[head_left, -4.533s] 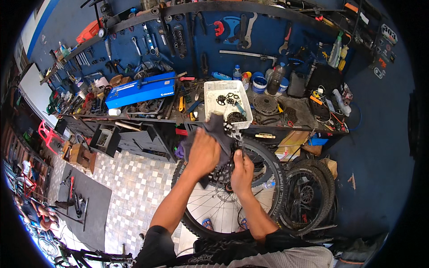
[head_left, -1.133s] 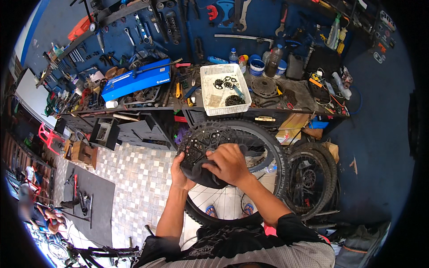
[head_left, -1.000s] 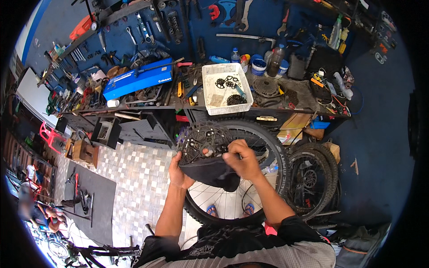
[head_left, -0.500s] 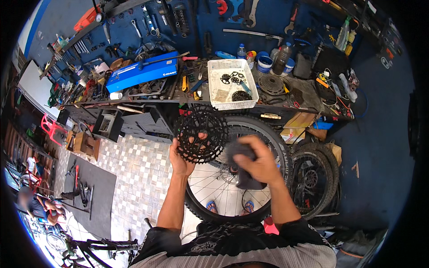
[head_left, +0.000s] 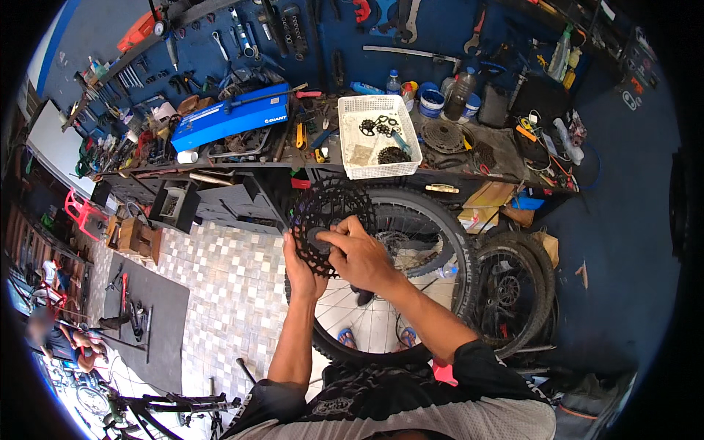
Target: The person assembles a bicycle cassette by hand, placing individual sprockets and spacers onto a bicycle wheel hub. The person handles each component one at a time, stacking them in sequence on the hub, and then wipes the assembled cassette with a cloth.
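Observation:
My left hand (head_left: 302,273) grips a black bicycle cassette (head_left: 331,199) by its lower left edge, its toothed face turned up. The cassette is held above a bicycle wheel (head_left: 460,249). Over its lower middle, my right hand (head_left: 361,253) is closed with fingers bent, the index finger pointing at the centre. A dark grey cloth (head_left: 318,236) shows at those fingertips, pressed on the cassette; most of it is hidden by the hand.
A white basket (head_left: 350,173) with small sprockets stands on the cluttered workbench (head_left: 308,163). Behind it, bottles and tubs line the wall. More wheels (head_left: 539,293) lean at the right. A seated person (head_left: 62,341) is far left, near a grey mat (head_left: 165,323).
My right hand has moved left with the dark cloth, from beside the cassette onto its face. My left hand still holds the cassette in nearly the same place.

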